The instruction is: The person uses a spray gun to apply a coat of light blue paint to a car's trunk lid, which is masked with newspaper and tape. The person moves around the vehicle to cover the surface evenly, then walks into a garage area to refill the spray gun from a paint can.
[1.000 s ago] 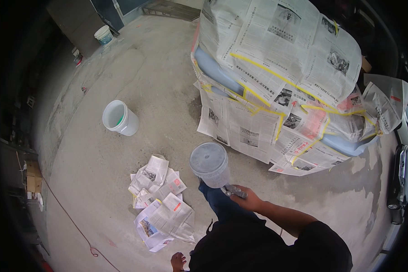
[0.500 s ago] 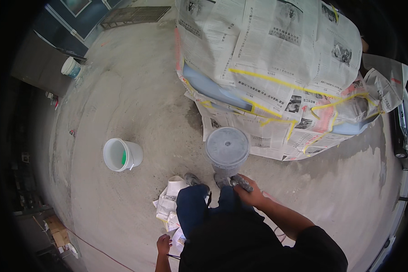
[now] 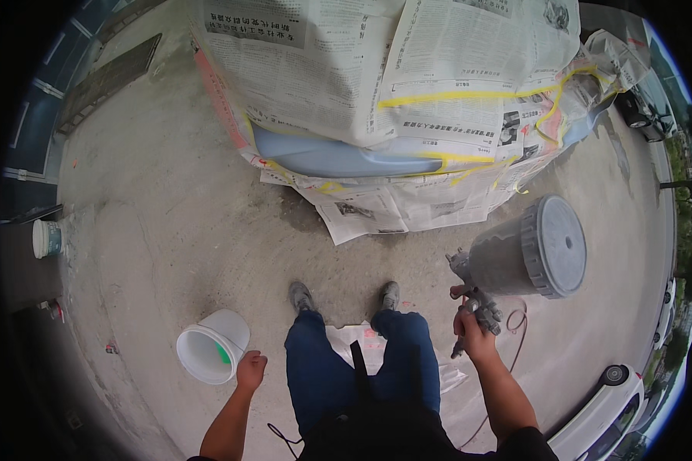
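Observation:
My right hand [image 3: 472,332] is closed around a grey metal spray gun [image 3: 483,307], which is tipped so that its large lidded cup [image 3: 529,247] leans to the right. My left hand [image 3: 251,370] hangs with curled fingers and nothing visible in them, beside a white bucket [image 3: 211,342] with something green inside. Ahead, newspaper sheets [image 3: 477,46] and yellow tape [image 3: 461,100] cover a vehicle, leaving a light blue bumper section [image 3: 346,157] exposed. Loose newspaper [image 3: 344,338] lies on the floor behind my legs.
A red hose [image 3: 521,338] runs over the concrete floor [image 3: 146,246] at right. A second bucket [image 3: 48,238] and a metal grate [image 3: 108,84] are at left. A white car [image 3: 603,415] stands lower right, a dark car [image 3: 642,107] upper right.
I have turned toward the covered vehicle, which sits more centrally. The spray gun moved right and tilted, exposing its body. My left hand rose beside the bucket, fingers more curled.

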The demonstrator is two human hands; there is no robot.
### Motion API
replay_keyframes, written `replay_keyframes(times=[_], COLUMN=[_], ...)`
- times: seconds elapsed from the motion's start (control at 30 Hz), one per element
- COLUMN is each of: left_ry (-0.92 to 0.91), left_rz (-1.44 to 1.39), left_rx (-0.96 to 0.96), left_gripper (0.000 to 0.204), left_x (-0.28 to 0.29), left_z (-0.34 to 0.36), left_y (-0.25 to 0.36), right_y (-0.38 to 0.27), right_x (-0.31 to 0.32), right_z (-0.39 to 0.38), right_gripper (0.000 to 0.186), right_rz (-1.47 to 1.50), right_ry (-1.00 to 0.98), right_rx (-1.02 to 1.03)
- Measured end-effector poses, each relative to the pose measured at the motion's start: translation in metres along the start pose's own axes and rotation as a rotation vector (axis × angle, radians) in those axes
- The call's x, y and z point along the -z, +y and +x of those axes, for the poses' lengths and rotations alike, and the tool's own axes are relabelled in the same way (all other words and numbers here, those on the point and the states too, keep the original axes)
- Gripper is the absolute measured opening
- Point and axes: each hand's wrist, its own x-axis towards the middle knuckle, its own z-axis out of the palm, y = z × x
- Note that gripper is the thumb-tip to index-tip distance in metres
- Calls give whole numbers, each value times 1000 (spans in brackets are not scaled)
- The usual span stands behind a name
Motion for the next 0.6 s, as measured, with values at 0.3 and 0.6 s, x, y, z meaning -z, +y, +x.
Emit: replay_keyframes(times=[0.3,0.6], left_ry=[-36,112], left_rz=[441,697], left_rx=[-347,-641], left_gripper=[37,35], left_x=[-63,-129], left_z=[215,381], left_y=[27,-15], right_y=[108,207], right_x=[-79,-117], right_z=[97,158], right_gripper=[62,74], right_rz=[253,418], right_ry=[247,262], right_rx=[240,501])
